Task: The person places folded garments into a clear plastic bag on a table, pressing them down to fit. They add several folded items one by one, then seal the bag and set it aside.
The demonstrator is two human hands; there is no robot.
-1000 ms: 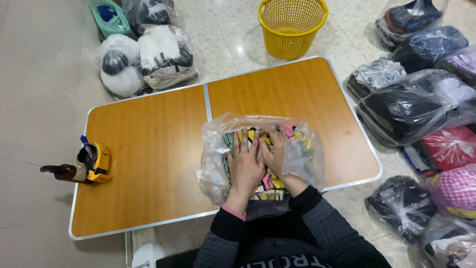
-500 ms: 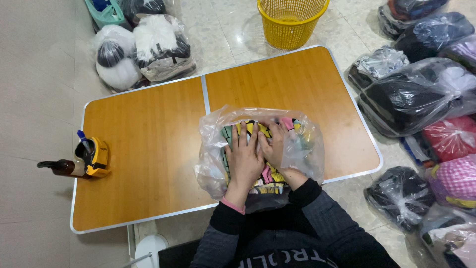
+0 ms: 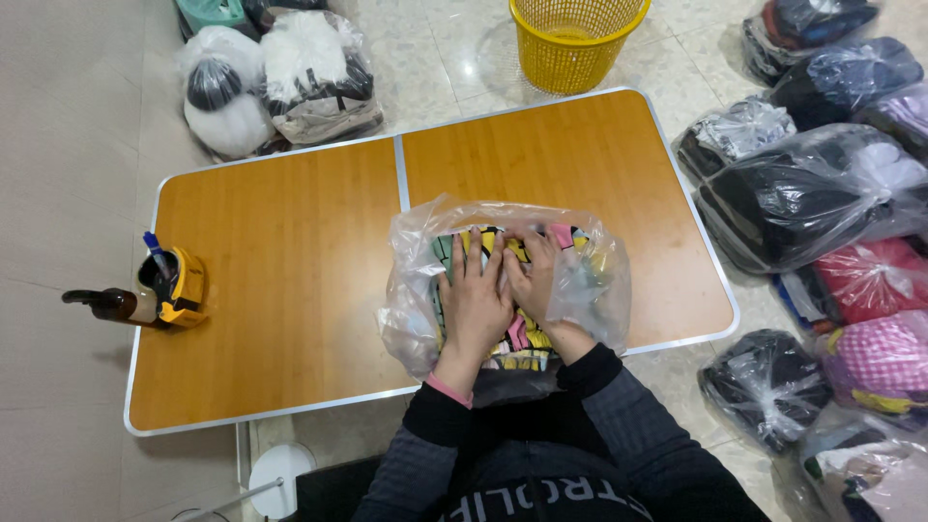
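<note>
Clear plastic bag (image 3: 590,280) holding a colourful folded garment (image 3: 517,333) lies on the tabletop (image 3: 290,280) beneath both hands, left hand (image 3: 476,302) and right hand (image 3: 534,280), fingers spread flat, grasping nothing; press evenly outward.

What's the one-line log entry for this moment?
left hand flat on multicoloured garment | right hand flat beside it | garment inside clear plastic bag | bag on wooden folding table | tape dispenser at table's left edge

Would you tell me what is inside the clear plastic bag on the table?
A folded multicoloured garment fills the clear plastic bag; both hands, left hand and right hand, cover its middle.
</note>
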